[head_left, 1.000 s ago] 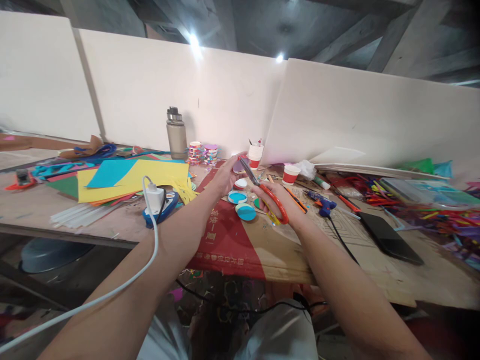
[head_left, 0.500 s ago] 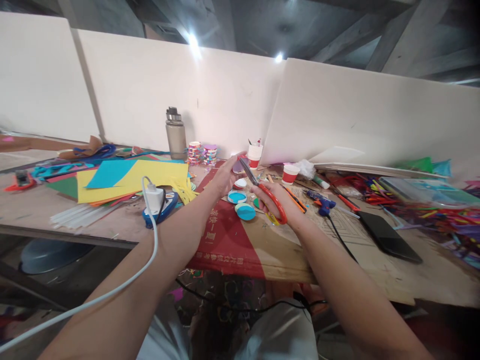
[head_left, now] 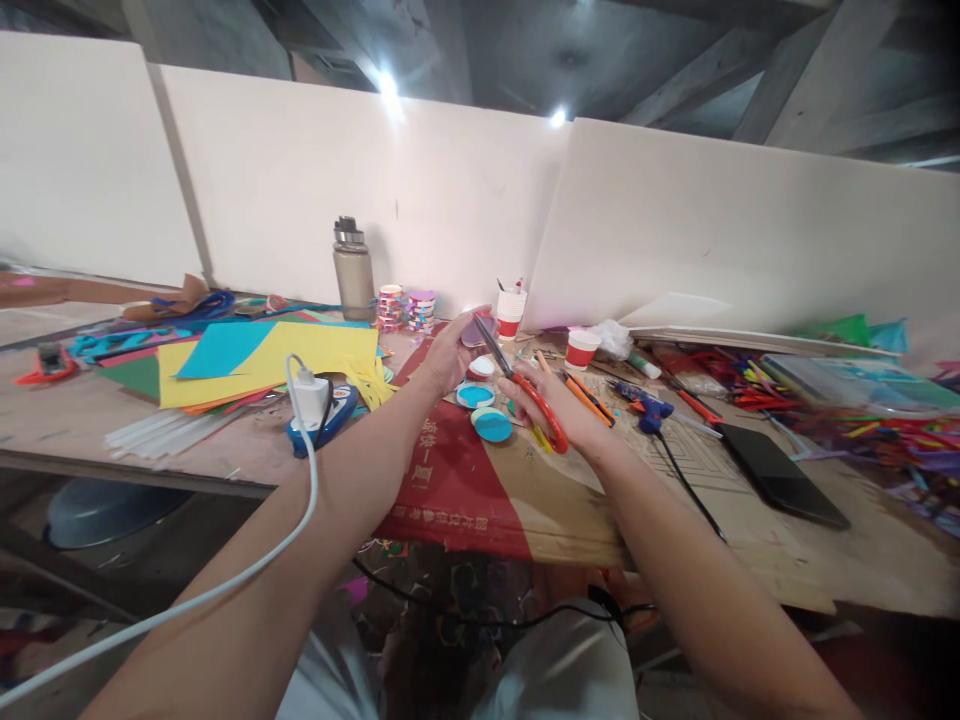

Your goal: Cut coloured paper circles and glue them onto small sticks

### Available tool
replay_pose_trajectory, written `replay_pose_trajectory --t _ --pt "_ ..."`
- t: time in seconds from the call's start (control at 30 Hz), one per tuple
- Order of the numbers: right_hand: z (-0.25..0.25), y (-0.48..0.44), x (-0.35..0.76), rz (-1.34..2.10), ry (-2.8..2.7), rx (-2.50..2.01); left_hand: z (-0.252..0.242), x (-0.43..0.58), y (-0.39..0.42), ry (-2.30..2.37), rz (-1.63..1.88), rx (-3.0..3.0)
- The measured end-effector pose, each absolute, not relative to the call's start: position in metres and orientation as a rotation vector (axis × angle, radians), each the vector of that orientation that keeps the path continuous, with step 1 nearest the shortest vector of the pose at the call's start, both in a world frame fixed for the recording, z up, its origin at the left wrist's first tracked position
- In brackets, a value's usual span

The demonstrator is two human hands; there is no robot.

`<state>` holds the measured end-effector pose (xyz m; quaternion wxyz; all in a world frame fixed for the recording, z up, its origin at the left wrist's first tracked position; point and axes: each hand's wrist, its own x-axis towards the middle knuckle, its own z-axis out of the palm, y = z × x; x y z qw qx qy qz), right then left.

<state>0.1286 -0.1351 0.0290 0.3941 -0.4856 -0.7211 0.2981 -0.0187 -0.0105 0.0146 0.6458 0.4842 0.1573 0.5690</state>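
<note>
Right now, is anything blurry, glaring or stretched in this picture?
Head view, lighting: two ceiling lights flare white; the water bottle shadows the white board. Head view, sharpness: colourful strips at far right look smeared; the purple disc shows little detail. Head view, shape: both forearms appear stretched toward the lower corners.
</note>
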Motion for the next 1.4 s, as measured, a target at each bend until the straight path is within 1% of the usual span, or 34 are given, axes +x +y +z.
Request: replay_pose_trajectory --t 0.13,0.37,0.6,0.8,0.97,1.4 --pt "0.0324 -0.1375 0.1326 0.751 -1.845 -1.272 0.0167 -0.0205 -0.0098 0.368 1.321 1.061" --pt "0.0303 -0.1336 0.1352 0.932 -1.743 -1.246 0.0158 -0.0211 -0.0062 0.365 1.308 1.055" --pt "0.0329 -0.1363 0.1333 0.880 -1.806 -1.246 0.0158 -0.0207 -0.0076 0.360 1.305 1.090" --pt "0.0286 -0.1325 0.1335 0.925 -1.724 -1.299 0.0140 -0.0188 -0.0075 0.336 1.276 1.103" --pt "0.0259 -0.1303 0.1345 0.874 -1.763 -1.280 0.0151 -0.0186 -0.0101 0.348 1.277 1.104" --pt "0.0273 -0.1318 0.1336 0.933 -1.725 -1.281 0.0166 -0.0206 -0.0123 0.348 1.279 1.169"
